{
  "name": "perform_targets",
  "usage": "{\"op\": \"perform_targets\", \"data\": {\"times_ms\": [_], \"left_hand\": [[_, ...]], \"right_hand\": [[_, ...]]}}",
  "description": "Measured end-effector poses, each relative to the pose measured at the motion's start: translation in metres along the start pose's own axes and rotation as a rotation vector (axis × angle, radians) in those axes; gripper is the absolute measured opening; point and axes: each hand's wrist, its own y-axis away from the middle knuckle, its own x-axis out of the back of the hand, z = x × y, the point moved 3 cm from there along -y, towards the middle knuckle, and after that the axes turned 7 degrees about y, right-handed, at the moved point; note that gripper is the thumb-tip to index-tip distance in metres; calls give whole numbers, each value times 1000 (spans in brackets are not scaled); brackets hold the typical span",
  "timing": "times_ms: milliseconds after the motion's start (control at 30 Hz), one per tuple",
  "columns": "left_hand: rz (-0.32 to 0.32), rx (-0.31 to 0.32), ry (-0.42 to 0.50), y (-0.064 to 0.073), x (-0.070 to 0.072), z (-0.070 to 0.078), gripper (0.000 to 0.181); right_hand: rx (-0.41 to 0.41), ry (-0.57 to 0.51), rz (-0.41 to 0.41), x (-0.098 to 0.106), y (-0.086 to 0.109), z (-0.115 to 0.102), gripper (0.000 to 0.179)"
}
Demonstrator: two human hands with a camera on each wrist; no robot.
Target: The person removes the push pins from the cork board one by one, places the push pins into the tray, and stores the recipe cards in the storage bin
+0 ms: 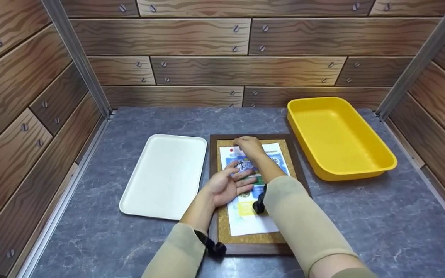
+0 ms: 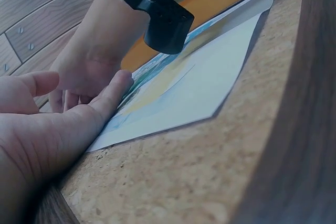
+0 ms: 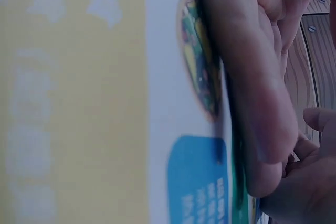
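Note:
A printed sheet of paper (image 1: 251,227) in blue, yellow and white lies on a cork board (image 1: 253,240) with a dark wooden frame. My left hand (image 1: 228,186) lies palm up over the sheet's left side, fingers spread and loosely straight. Farther up, my right hand (image 1: 250,147) is at the sheet's top edge, its fingers bent down toward the board. I cannot tell what its hidden fingertips hold. Just left of them, a small red dot (image 1: 231,150) shows at the sheet's upper left corner. In the left wrist view, the sheet's near corner lifts slightly off the cork.
To the left of the board lies a white tray (image 1: 164,173). A deep yellow bin (image 1: 334,135) stands at the back right, near the frame's right side. Wood-patterned panels (image 1: 199,36) enclose the grey marbled table (image 1: 91,231). Each wrist wears a black camera (image 1: 259,204).

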Motion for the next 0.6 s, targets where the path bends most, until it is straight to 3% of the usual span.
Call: {"op": "perform_targets", "data": {"times_ms": [333,600], "left_hand": [[-8,-13,2,0,-2,1,69],[-21,-27,-16,-5,-6,1,67]], "right_hand": [[11,-124,-13,9,0,1,36],[39,-88,-82,16,8,0,40]]}}
